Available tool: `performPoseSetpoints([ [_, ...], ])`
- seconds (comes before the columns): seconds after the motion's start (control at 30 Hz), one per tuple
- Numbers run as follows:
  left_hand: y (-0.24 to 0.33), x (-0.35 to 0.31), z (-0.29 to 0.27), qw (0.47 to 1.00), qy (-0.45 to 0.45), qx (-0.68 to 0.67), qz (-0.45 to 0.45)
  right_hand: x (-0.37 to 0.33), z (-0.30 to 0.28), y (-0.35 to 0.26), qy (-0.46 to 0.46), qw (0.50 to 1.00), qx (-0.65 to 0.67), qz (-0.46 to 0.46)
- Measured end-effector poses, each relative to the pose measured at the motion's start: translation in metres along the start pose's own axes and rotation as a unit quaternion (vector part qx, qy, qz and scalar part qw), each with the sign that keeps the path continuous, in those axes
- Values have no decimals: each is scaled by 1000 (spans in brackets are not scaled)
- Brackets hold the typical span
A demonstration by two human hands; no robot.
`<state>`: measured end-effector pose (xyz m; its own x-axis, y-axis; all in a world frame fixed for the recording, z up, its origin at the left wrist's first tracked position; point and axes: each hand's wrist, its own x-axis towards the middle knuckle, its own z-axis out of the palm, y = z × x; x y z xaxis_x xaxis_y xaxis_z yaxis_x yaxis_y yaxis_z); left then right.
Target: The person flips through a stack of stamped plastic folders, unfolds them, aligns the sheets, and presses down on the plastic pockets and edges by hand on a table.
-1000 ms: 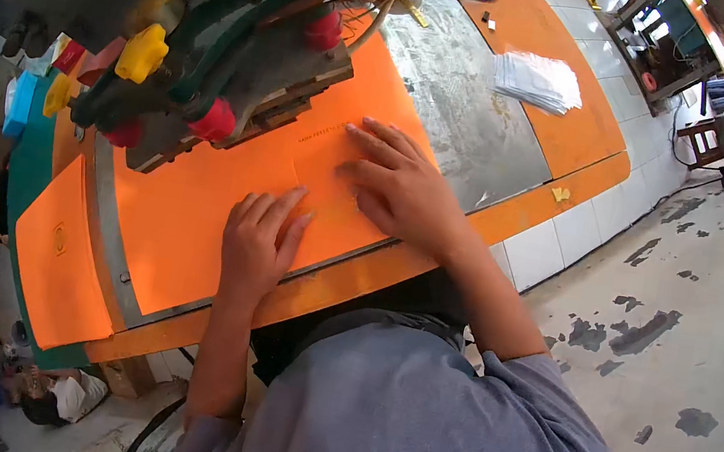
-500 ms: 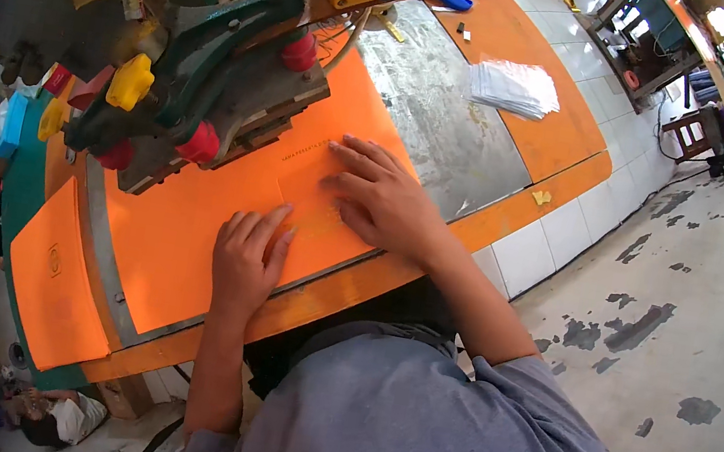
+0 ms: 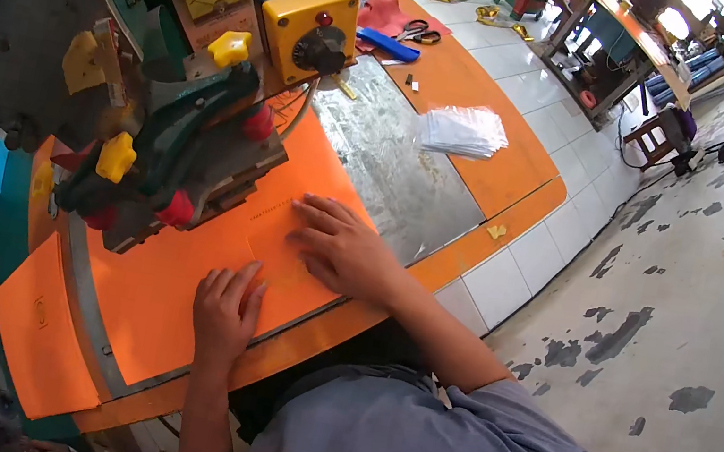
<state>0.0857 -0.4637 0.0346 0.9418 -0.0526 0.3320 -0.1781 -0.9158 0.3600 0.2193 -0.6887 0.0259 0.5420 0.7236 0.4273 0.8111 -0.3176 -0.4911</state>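
Observation:
A large bright orange sheet [image 3: 139, 299] lies flat over a metal plate [image 3: 407, 186], partly under a press machine [image 3: 202, 151] with dark green arms. My left hand [image 3: 225, 313] rests on the sheet's near part, fingers stretched out and slightly bent. To its right my right hand [image 3: 343, 252] lies over the sheet with fingers spread, its fingertips beside a short line of small dark print. Between the hands shows a faint edge, perhaps of a smaller orange piece lying on the sheet; the hands partly cover that area. Neither hand visibly grips anything.
Yellow star knobs [image 3: 117, 157] and red caps sit on the press, below a yellow control box [image 3: 304, 30] with a black dial. A stack of orange sheets [image 3: 48, 327] lies left. Clear plastic sleeves [image 3: 466, 131], scissors [image 3: 421, 32] and a blue tool [image 3: 387, 45] lie on the right side.
The view has shifted, showing more of the machine's upper part and the far table. Both hands stay on the orange sheet, with only slight finger movement.

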Motion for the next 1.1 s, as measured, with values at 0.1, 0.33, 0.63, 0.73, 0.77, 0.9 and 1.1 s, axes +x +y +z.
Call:
performPoseSetpoints([
  [0.1, -2, 0, 1, 1000, -7, -11, -4, 1, -2, -1, -5, 1000, -1, 5],
  [0.33, -1, 1, 2, 1000, 1, -10, 4, 0, -3, -1, 4, 1000, 14, 10],
  [0.63, 11, 6, -8, 999, -28, -20, -23, 0, -3, 2, 12, 1000, 13, -3],
  [0.73, 12, 7, -9, 997, -52, -29, -43, -1, 0, 4, 12, 1000, 12, -3],
  [0.77, 12, 6, -8, 997, -48, -36, -41, -1, 0, 4, 11, 1000, 10, -4],
  [0.9, 7, 4, -2, 1000, -2, -11, -4, 0, -1, 2, 13, 1000, 13, -1],
  [1.1, 4, 4, -2, 1000, 2, -10, 9, -1, 0, 2, 10, 1000, 20, 5],
])
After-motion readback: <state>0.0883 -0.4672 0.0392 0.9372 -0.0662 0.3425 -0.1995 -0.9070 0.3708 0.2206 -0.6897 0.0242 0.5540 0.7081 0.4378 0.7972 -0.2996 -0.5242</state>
